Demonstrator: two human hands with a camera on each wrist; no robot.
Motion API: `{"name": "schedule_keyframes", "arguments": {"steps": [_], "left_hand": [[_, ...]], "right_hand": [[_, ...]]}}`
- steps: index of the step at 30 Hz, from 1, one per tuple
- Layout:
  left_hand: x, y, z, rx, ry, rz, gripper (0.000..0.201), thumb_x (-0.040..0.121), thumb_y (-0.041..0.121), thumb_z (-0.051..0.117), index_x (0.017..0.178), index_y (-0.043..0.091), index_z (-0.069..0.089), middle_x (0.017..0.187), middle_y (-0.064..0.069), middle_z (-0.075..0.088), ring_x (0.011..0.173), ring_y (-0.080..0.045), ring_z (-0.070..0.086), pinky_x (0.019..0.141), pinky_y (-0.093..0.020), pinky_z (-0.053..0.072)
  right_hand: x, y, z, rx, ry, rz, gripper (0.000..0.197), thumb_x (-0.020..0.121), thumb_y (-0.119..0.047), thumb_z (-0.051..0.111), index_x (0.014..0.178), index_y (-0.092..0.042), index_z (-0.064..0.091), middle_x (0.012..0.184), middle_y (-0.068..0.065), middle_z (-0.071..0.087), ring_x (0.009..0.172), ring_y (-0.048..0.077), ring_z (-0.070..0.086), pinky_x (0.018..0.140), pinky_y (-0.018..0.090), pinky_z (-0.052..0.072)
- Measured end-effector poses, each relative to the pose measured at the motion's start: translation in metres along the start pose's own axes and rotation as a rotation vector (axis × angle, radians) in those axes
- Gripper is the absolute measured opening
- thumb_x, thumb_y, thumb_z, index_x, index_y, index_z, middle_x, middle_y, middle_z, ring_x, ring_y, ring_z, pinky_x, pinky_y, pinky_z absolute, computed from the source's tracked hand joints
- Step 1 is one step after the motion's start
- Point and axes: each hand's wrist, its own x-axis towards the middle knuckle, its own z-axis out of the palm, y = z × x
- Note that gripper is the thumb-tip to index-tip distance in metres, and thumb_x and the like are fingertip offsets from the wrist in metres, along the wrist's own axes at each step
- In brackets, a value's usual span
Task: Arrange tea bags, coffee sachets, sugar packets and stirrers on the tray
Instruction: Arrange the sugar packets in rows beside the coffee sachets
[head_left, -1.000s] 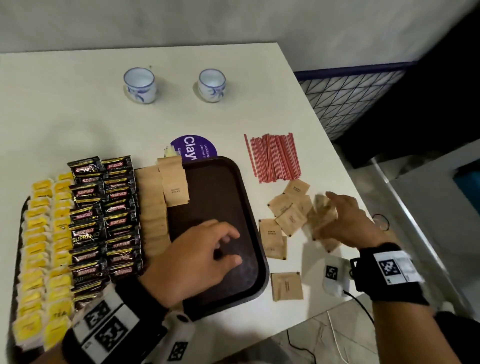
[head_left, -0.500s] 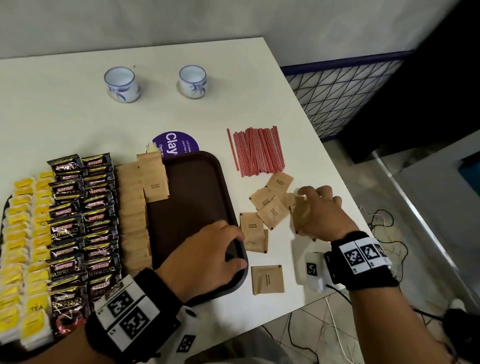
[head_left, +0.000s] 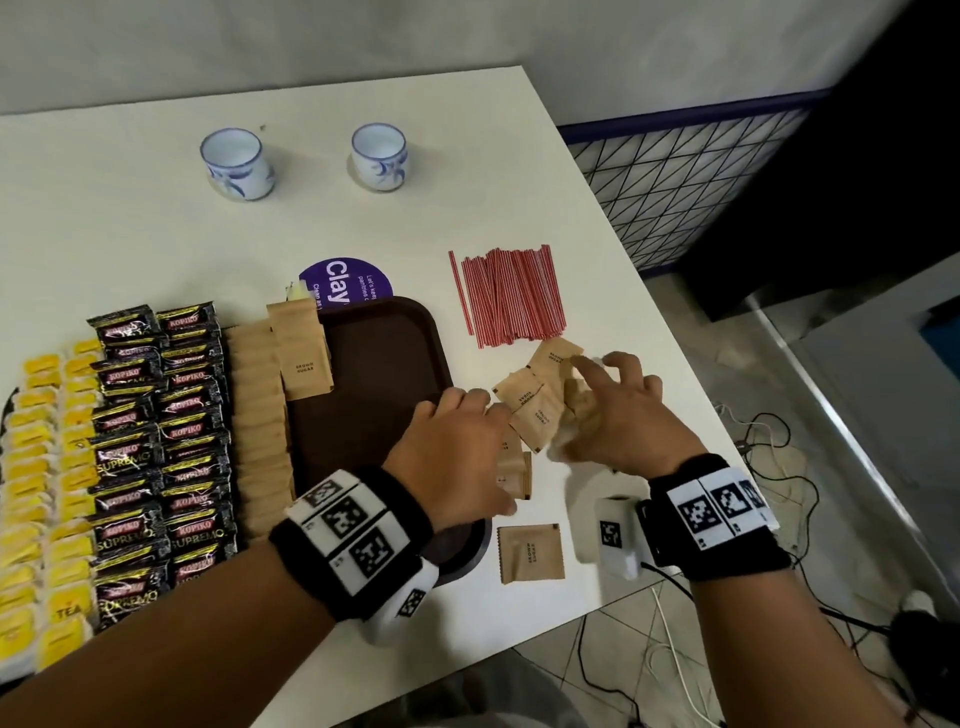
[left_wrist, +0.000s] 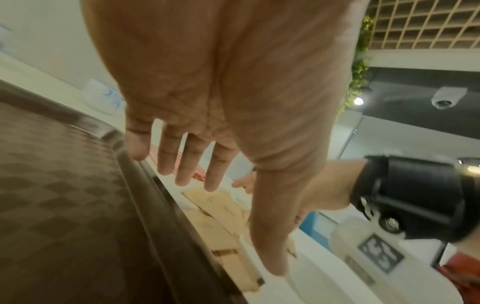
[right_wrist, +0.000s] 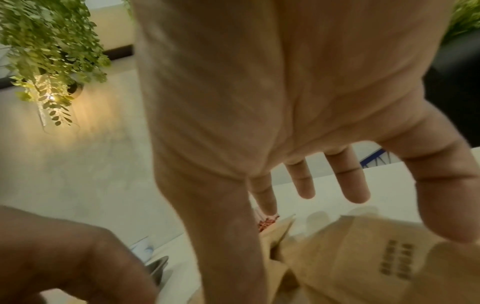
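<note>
Our left hand hangs spread over the tray rim. Our right hand, fingers apart, hovers above loose sugar packets on the worktop.

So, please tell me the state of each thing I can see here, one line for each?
Tray: partly filled, right part bare.
Tea bags: in rows at the tray's left end.
Coffee sachets: two rows, overlapping.
Sugar packets: loose on the table.
Single sugar packet: flat, apart.
Stirrers: on the table, not on the tray.
Cups: upright.
Left hand: open.
Right hand: open, over the packets.
</note>
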Motion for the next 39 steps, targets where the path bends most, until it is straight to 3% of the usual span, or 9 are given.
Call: {"name": "schedule_keyframes", "arguments": {"steps": [3, 5, 11, 14, 18, 24, 28, 35, 39], "left_hand": [[0.005, 0.014, 0.012, 0.153, -0.063, -0.013, 0.096, 0.063, 0.070, 0.076, 0.140, 0.024, 0.041, 0.139, 0.001, 0.043, 0.128, -0.023, 0.040, 0.100, -0.044, 0.033], [0.005, 0.021, 0.019, 0.186, -0.055, -0.017, 0.094, 0.068, 0.063, 0.077, 0.143, 0.022, 0.038, 0.139, 0.000, 0.042, 0.126, -0.023, 0.042, 0.098, -0.043, 0.032], [0.005, 0.027, 0.023, 0.141, -0.010, 0.010, 0.049, 0.087, 0.032, 0.067, 0.132, 0.023, 0.050, 0.130, 0.001, 0.049, 0.117, -0.022, 0.051, 0.092, -0.037, 0.036], [0.007, 0.027, 0.022, 0.158, -0.017, 0.053, 0.039, 0.089, 0.028, 0.064, 0.127, 0.020, 0.055, 0.124, -0.001, 0.059, 0.109, -0.024, 0.059, 0.086, -0.034, 0.043], [0.009, 0.029, 0.017, 0.121, -0.013, 0.071, 0.028, 0.094, 0.025, 0.053, 0.119, 0.016, 0.059, 0.112, -0.004, 0.066, 0.094, -0.026, 0.065, 0.072, -0.032, 0.045], [0.010, 0.029, 0.011, 0.005, 0.024, 0.050, 0.032, 0.099, 0.022, 0.045, 0.127, 0.015, 0.057, 0.119, -0.004, 0.062, 0.095, -0.026, 0.063, 0.068, -0.027, 0.036], [0.010, 0.022, 0.008, -0.099, 0.058, 0.006, 0.028, 0.101, 0.018, 0.044, 0.126, 0.013, 0.056, 0.116, -0.004, 0.060, 0.084, -0.017, 0.052, 0.069, -0.023, 0.033], [-0.008, -0.003, 0.004, -0.558, 0.297, -0.170, 0.011, 0.092, 0.013, 0.058, 0.081, 0.013, 0.061, 0.072, 0.004, 0.060, 0.066, -0.014, 0.056, 0.063, -0.027, 0.047], [-0.019, -0.019, -0.002, -0.952, 0.230, -0.378, 0.011, 0.099, 0.012, 0.059, 0.106, 0.018, 0.065, 0.101, 0.005, 0.068, 0.087, -0.010, 0.068, 0.067, -0.029, 0.063]], "right_hand": [[0.009, -0.014, 0.004, 0.080, 0.047, 0.019, 0.103, 0.069, -0.055, 0.081, 0.152, -0.038, 0.022, 0.147, 0.003, 0.018, 0.133, 0.035, 0.021, 0.103, 0.043, 0.040], [0.017, -0.019, 0.010, 0.106, 0.109, 0.042, 0.096, 0.072, -0.060, 0.077, 0.149, -0.037, 0.025, 0.141, 0.006, 0.025, 0.131, 0.034, 0.024, 0.101, 0.048, 0.044], [0.026, -0.012, 0.026, 0.078, 0.102, 0.096, 0.052, 0.067, -0.055, 0.061, 0.114, -0.041, 0.042, 0.130, -0.005, 0.036, 0.117, 0.025, 0.028, 0.080, 0.042, 0.040], [0.027, -0.003, 0.026, 0.070, 0.096, 0.085, 0.075, 0.056, -0.060, 0.054, 0.126, -0.035, 0.042, 0.131, -0.006, 0.042, 0.122, 0.024, 0.032, 0.081, 0.039, 0.037], [0.024, -0.003, 0.012, 0.169, 0.096, 0.123, 0.096, 0.063, -0.049, 0.081, 0.142, -0.030, 0.029, 0.125, -0.001, 0.028, 0.125, 0.028, 0.025, 0.099, 0.050, 0.044], [0.029, -0.012, 0.010, 0.091, 0.053, 0.093, 0.067, 0.071, -0.044, 0.072, 0.127, -0.028, 0.040, 0.123, 0.000, 0.029, 0.121, 0.029, 0.028, 0.091, 0.052, 0.048], [0.029, -0.015, 0.011, 0.041, 0.045, 0.049, 0.065, 0.071, -0.040, 0.076, 0.124, -0.024, 0.041, 0.124, 0.000, 0.033, 0.118, 0.029, 0.032, 0.090, 0.054, 0.048], [0.033, -0.020, 0.017, 0.154, 0.107, -0.125, 0.044, 0.070, -0.019, 0.075, 0.099, -0.027, 0.043, 0.101, -0.001, 0.057, 0.101, 0.031, 0.050, 0.082, 0.043, 0.045], [0.034, -0.019, 0.019, 0.219, 0.155, -0.201, 0.054, 0.069, -0.015, 0.078, 0.117, -0.023, 0.055, 0.112, 0.001, 0.066, 0.103, 0.027, 0.058, 0.087, 0.049, 0.048]]}}
